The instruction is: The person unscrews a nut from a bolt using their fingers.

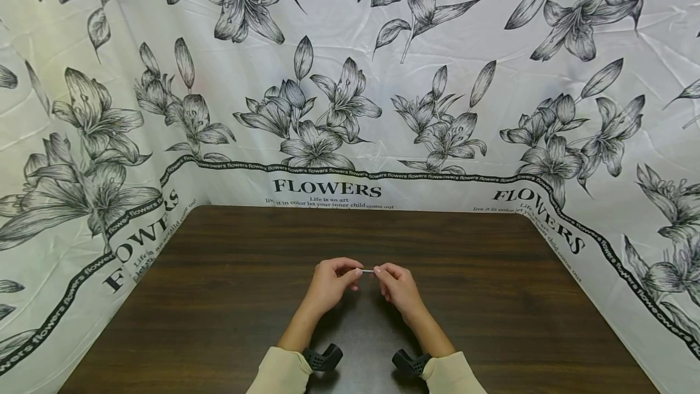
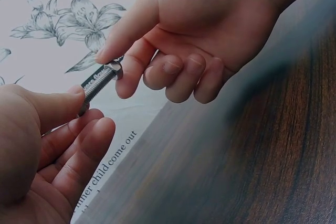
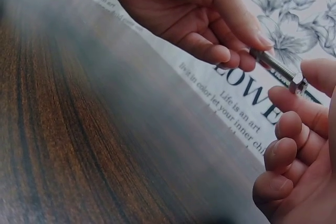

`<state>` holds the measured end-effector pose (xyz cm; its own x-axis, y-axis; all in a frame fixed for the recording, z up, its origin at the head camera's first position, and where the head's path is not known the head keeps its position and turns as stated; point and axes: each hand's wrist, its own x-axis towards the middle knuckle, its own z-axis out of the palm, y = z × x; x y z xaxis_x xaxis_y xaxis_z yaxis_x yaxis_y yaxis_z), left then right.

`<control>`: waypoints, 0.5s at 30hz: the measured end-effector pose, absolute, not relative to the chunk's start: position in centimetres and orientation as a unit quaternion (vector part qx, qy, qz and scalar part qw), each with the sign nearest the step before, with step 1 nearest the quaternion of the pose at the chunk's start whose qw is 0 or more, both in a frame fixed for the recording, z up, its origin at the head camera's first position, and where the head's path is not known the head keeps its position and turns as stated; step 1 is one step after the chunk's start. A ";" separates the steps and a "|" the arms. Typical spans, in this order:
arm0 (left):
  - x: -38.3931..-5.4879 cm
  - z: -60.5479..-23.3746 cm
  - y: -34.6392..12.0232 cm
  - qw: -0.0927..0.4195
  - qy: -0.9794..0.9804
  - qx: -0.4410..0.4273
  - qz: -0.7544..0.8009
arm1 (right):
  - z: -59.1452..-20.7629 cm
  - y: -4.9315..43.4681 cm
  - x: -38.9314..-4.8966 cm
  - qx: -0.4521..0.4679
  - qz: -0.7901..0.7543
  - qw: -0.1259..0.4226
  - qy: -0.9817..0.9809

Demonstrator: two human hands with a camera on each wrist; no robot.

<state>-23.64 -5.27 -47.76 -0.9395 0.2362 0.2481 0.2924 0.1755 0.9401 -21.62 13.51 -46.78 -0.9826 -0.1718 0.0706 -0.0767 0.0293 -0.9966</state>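
A silver threaded bolt (image 2: 98,83) is held up between the two hands, above the table. My left hand (image 1: 329,284) pinches its plain end between thumb and fingers, which hide that tip. At the other end sits a hexagonal piece (image 3: 298,83); I cannot tell whether it is the bolt's head or a nut. The thumb and index finger of my right hand (image 1: 400,287) are on either side of this hexagonal end. The right hand's other fingers curl toward the palm in the right wrist view. Bare threads show between the two hands.
A dark brown wooden table (image 1: 229,297) lies under the hands. White cloth (image 1: 437,193) with black flower drawings and lettering hangs around its back and sides. Each wrist, below a cream sleeve (image 1: 281,373), wears a black device (image 1: 324,357).
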 end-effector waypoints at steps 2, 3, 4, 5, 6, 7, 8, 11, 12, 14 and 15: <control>-23.6 -47.8 -5.3 0.023 -0.767 -0.173 -0.618 | -46.8 13.5 -21.6 -0.087 -0.695 0.032 0.713; -23.6 -47.8 -5.3 0.023 -0.767 -0.174 -0.617 | -46.8 13.5 -21.6 -0.088 -0.697 0.030 0.711; -23.6 -47.8 -5.3 0.023 -0.767 -0.174 -0.617 | -46.8 13.5 -21.6 -0.089 -0.699 0.029 0.709; -23.6 -47.8 -5.3 0.023 -0.767 -0.174 -0.617 | -46.8 13.5 -21.6 -0.090 -0.701 0.027 0.707; -23.7 -47.8 -5.3 0.023 -0.767 -0.173 -0.617 | -46.8 13.5 -21.6 -0.091 -0.702 0.025 0.706; -23.7 -47.8 -5.3 0.024 -0.767 -0.172 -0.617 | -46.8 13.5 -21.6 -0.091 -0.704 0.023 0.704; -23.7 -47.8 -5.3 0.024 -0.768 -0.172 -0.617 | -46.8 13.5 -21.6 -0.092 -0.705 0.021 0.703; -23.7 -47.8 -5.3 0.024 -0.767 -0.169 -0.619 | -46.9 13.5 -21.6 -0.098 -0.706 0.017 0.701; -23.7 -47.8 -5.3 0.024 -0.767 -0.169 -0.619 | -46.9 13.5 -21.6 -0.100 -0.707 0.015 0.700; -23.7 -47.8 -5.3 0.023 -0.766 -0.168 -0.620 | -46.9 13.5 -21.6 -0.104 -0.709 0.012 0.698; -23.7 -47.8 -5.3 0.023 -0.766 -0.168 -0.620 | -46.9 13.5 -21.6 -0.106 -0.710 0.011 0.696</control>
